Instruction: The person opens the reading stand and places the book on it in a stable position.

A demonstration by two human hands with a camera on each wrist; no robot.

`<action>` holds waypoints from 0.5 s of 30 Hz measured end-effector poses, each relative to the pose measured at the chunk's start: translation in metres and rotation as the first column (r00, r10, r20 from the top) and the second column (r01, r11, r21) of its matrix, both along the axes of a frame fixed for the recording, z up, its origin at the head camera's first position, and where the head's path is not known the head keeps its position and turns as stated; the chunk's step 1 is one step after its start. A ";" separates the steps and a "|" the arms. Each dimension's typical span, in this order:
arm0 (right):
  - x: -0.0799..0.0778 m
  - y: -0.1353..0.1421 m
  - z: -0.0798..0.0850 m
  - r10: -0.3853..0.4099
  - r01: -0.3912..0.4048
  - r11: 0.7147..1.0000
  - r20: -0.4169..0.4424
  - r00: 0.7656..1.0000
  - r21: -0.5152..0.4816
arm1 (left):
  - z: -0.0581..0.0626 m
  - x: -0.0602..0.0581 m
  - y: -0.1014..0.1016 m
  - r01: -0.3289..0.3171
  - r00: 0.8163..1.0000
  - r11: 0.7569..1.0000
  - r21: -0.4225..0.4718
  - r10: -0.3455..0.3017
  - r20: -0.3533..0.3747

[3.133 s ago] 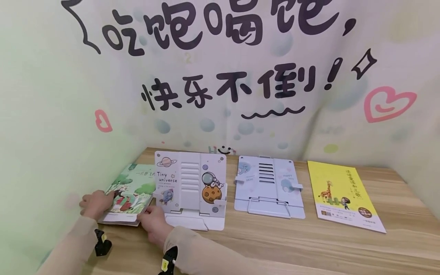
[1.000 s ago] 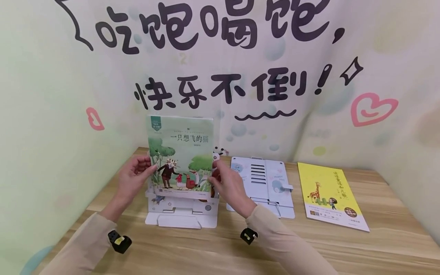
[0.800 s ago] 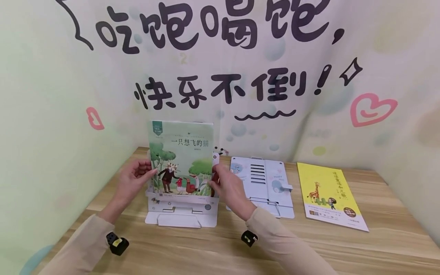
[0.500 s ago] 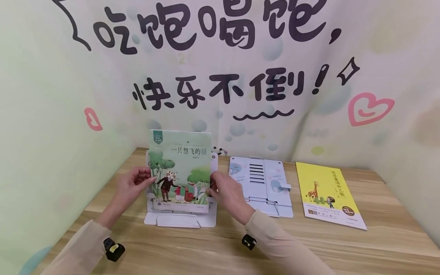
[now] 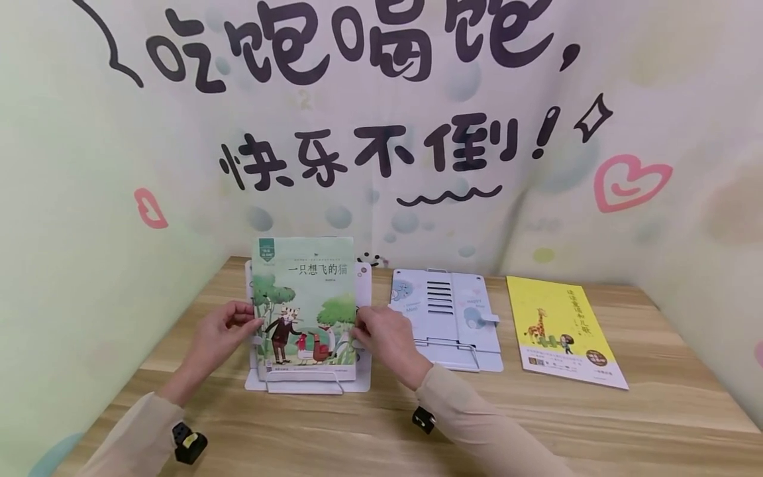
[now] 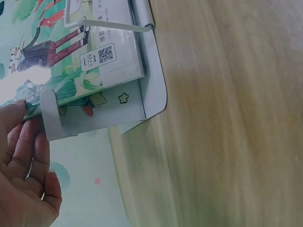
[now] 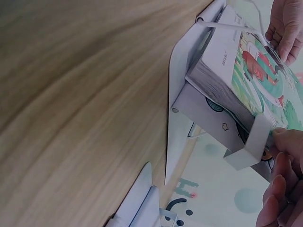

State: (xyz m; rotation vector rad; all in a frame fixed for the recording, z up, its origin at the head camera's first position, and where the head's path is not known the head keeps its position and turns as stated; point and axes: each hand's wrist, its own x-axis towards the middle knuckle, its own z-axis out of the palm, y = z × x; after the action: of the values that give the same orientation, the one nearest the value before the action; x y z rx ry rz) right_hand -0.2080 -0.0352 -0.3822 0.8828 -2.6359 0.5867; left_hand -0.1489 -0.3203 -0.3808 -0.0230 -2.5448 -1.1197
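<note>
A green picture book (image 5: 316, 291) with a cat and birds on its cover leans upright on a white book stand (image 5: 363, 291). The stand's wire bar (image 5: 304, 382) crosses in front of the cover's lower edge. My left hand (image 5: 222, 334) pinches the book's left edge, thumb in front and fingers behind. On the opposite edge, my right hand (image 5: 390, 341) holds the book, its thumb beside the stand's side clip (image 7: 253, 142) in the right wrist view. The left side clip (image 6: 51, 116) overlaps the book's edge close to the left thumb. Most of the stand's backplate is hidden.
To the right, a second, pale blue book stand (image 5: 444, 318) lies back on the wooden table (image 5: 357, 437). A yellow book (image 5: 560, 324) with a giraffe lies flat farther right. A printed cloth wall (image 5: 334, 212) rises behind the table.
Both hands lifted the green book from the table at the left, brought it over the white stand and lowered it. Its bottom edge is now behind the wire bar.
</note>
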 end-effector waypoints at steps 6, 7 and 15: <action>-0.004 0.006 0.000 0.042 -0.028 0.995 0.141 0.989 -0.101 | -0.001 0.001 0.004 -0.048 0.999 0.999 -0.012 0.048 -0.016; -0.005 0.009 0.001 0.054 -0.029 0.989 0.170 0.984 -0.145 | -0.001 0.002 0.005 -0.059 0.998 0.998 0.000 0.059 -0.036; -0.020 0.056 0.014 0.092 0.030 0.862 0.216 0.972 -0.505 | 0.025 0.002 0.042 -0.098 0.949 0.987 0.128 0.131 -0.286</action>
State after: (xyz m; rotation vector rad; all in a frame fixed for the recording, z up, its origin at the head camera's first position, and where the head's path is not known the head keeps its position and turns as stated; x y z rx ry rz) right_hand -0.2278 0.0212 -0.3679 0.7219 -2.4576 1.3910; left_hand -0.1466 -0.2786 -0.3556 -0.0115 -2.1906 -1.1206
